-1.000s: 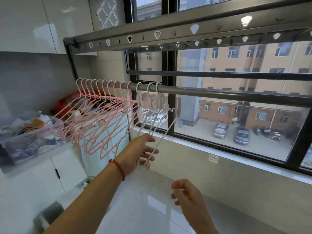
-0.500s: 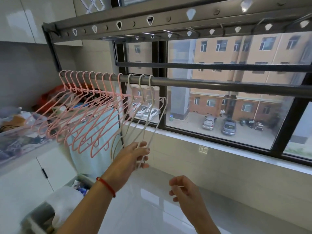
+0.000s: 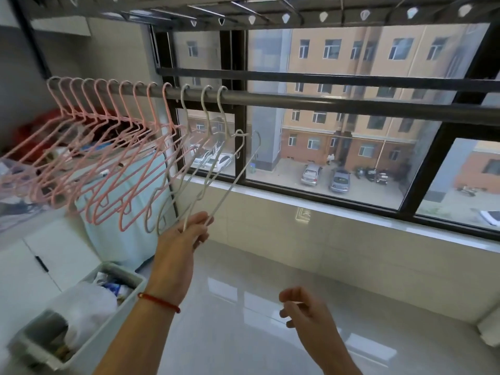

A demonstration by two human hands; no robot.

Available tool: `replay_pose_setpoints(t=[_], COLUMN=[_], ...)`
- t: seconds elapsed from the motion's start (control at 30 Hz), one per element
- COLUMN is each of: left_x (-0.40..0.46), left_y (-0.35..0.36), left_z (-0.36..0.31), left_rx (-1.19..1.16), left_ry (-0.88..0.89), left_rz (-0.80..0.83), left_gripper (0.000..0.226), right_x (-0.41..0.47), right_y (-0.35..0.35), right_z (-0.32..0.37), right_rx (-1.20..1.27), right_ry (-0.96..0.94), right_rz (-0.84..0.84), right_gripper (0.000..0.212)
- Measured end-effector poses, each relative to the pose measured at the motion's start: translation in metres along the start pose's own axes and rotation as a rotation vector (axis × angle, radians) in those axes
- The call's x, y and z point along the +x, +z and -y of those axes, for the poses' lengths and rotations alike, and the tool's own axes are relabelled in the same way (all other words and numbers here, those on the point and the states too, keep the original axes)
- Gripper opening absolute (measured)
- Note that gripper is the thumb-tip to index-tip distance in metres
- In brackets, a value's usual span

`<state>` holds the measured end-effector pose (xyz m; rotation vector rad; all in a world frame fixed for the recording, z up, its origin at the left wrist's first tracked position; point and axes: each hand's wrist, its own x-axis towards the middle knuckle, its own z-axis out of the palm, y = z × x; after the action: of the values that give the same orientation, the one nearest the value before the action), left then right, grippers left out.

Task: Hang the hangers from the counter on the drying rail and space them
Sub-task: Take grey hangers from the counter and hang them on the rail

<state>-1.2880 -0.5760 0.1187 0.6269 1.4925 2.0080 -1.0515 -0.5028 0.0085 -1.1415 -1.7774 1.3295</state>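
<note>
A grey drying rail (image 3: 324,102) runs across the window. Several pink hangers (image 3: 113,147) hang bunched on its left part. To their right hang three white hangers (image 3: 205,136). My left hand (image 3: 189,234) pinches the lower corner of the rightmost white hanger and reaches up from below. My right hand (image 3: 305,312) hovers low over the white counter (image 3: 243,334), fingers loosely curled, holding nothing.
A white bin (image 3: 81,315) with bags and bottles stands at the lower left. A pale blue cover (image 3: 127,212) hangs behind the pink hangers. Cupboard doors (image 3: 40,261) are on the left. A perforated rack (image 3: 270,14) spans overhead.
My view has tilted down and moved closer. My left hand has gone from touching the white hangers to pinching the rightmost one's corner. My right hand has sunk lower.
</note>
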Motion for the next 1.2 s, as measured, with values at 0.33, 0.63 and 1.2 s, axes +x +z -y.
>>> replay_pose_setpoints(t=[0.33, 0.63, 1.2], left_x=[-0.002, -0.012, -0.247], left_y=[-0.002, -0.006, 0.233], left_z=[0.001, 0.007, 0.118], left_rx=[0.226, 0.172, 0.454], left_ry=[0.100, 0.103, -0.166], left_rz=[-0.086, -0.107, 0.339], left_gripper=[0.033, 0.040, 0.023], right_x=[-0.014, -0.018, -0.124], right_y=[-0.007, -0.017, -0.252], right_z=[0.002, 0.020, -0.040], right_rx=[-0.013, -0.003, 0.189], right_ry=[0.001, -0.020, -0.056], right_rz=[-0.002, 0.012, -0.250], right_gripper=[0.023, 0.021, 0.015])
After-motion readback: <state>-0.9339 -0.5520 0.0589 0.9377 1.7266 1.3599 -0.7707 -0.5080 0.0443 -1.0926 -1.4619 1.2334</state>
